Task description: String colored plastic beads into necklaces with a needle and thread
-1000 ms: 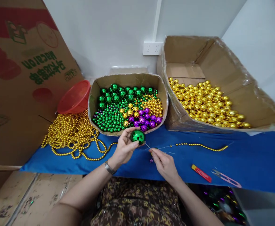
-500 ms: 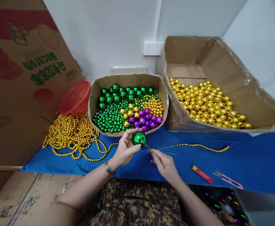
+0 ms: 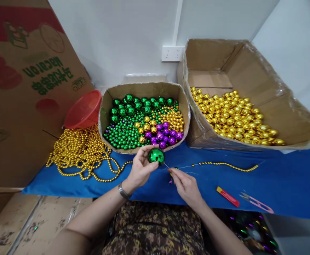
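A large shiny green ball (image 3: 156, 156) is held between the fingers and thumb of my left hand (image 3: 141, 166), just in front of the smaller box. My right hand (image 3: 185, 184) pinches a thin needle (image 3: 167, 165) whose far end reaches the ball's right side. Under and beside the right fingers, small green and purple beads (image 3: 170, 181) show in part. Pale thread runs rightward from there to a short string of gold beads (image 3: 229, 164) lying on the blue cloth (image 3: 202, 184).
The smaller box (image 3: 104, 106) holds green, gold and purple balls; the bigger box (image 3: 253, 88) holds gold ones. Gold bead strands (image 3: 75, 152) heap beside a red basin (image 3: 83, 109). A red-and-yellow cutter (image 3: 227, 196) and pink thread snips (image 3: 257, 203) lie at right. A printed carton (image 3: 19, 117) stands left.
Almost nothing differs. Both hands keep their hold, with the needle still at the green ball; the view has shifted very slightly.
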Tool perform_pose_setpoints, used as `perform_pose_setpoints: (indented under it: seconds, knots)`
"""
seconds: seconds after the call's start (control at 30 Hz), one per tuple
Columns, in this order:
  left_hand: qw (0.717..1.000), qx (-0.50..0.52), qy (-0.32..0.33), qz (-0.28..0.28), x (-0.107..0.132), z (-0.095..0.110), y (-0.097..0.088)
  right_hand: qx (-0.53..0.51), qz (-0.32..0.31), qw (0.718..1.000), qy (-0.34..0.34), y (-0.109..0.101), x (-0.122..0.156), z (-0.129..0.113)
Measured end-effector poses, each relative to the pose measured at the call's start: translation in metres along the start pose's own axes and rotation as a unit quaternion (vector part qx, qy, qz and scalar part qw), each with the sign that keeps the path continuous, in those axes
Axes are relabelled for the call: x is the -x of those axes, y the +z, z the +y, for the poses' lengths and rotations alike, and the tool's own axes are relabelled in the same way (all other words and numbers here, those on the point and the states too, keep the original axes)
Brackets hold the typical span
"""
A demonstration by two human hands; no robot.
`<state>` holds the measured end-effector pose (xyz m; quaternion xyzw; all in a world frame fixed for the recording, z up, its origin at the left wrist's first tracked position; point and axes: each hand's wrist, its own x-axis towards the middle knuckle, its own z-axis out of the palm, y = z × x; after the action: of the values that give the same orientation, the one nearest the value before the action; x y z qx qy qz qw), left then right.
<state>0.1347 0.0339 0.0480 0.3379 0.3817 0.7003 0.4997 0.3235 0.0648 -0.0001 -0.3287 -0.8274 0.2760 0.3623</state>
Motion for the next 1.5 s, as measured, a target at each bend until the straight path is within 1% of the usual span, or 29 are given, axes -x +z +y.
perform_pose_setpoints:
  seconds: [0.2,0.43,0.53,0.67,0.73,0.87,0.93,1.0,1.1,1.17,1.2,1.23,1.3,1.4,1.5]
  knots:
    - [1.0,0.011,-0.007,-0.005,0.002,0.0,-0.001,-0.011,-0.019,1.0,0.013,-0.002,-0.001,-0.003]
    - [1.0,0.008,0.007,-0.01,0.001,-0.002,-0.003,-0.015,-0.02,1.0,0.012,-0.004,-0.001,-0.005]
    - [1.0,0.01,0.001,-0.013,0.001,-0.001,-0.002,-0.023,-0.028,0.999,0.029,-0.005,-0.002,-0.007]
    - [0.999,0.032,-0.03,-0.005,0.001,0.002,-0.001,-0.044,-0.066,0.994,0.069,-0.007,-0.003,-0.01]
    - [0.998,0.04,-0.04,-0.002,0.002,0.003,-0.001,-0.048,-0.069,0.994,0.066,-0.006,-0.003,-0.011]
    - [0.998,0.045,-0.042,-0.003,0.005,-0.001,-0.002,-0.039,-0.043,0.997,0.047,-0.001,-0.002,-0.012]
    - [0.998,0.04,-0.05,0.0,0.004,-0.003,-0.003,-0.037,-0.051,0.997,0.045,0.0,-0.001,-0.01]
    - [0.999,0.014,-0.029,0.012,-0.001,-0.001,-0.008,-0.027,-0.058,0.998,0.028,-0.002,-0.001,-0.007]
    - [0.994,-0.073,0.068,0.038,-0.013,0.011,-0.022,0.016,-0.05,0.999,-0.007,-0.014,-0.002,0.0]
    - [0.975,-0.177,0.129,0.03,-0.019,0.02,-0.033,0.047,-0.038,0.998,-0.026,-0.025,-0.005,0.002]
    - [0.962,-0.232,0.147,0.015,-0.02,0.024,-0.038,0.062,-0.032,0.997,-0.036,-0.03,-0.007,0.002]
    - [0.948,-0.277,0.157,-0.001,-0.021,0.027,-0.041,0.076,-0.027,0.996,-0.048,-0.034,-0.008,0.001]
    - [0.93,-0.328,0.166,-0.026,-0.019,0.03,-0.045,0.099,-0.024,0.992,-0.072,-0.04,-0.013,-0.002]
    - [0.915,-0.359,0.179,-0.04,-0.015,0.028,-0.046,0.126,-0.03,0.986,-0.1,-0.043,-0.018,-0.006]
    - [0.896,-0.393,0.198,-0.053,-0.013,0.027,-0.046,0.149,-0.035,0.982,-0.109,-0.043,-0.021,-0.007]
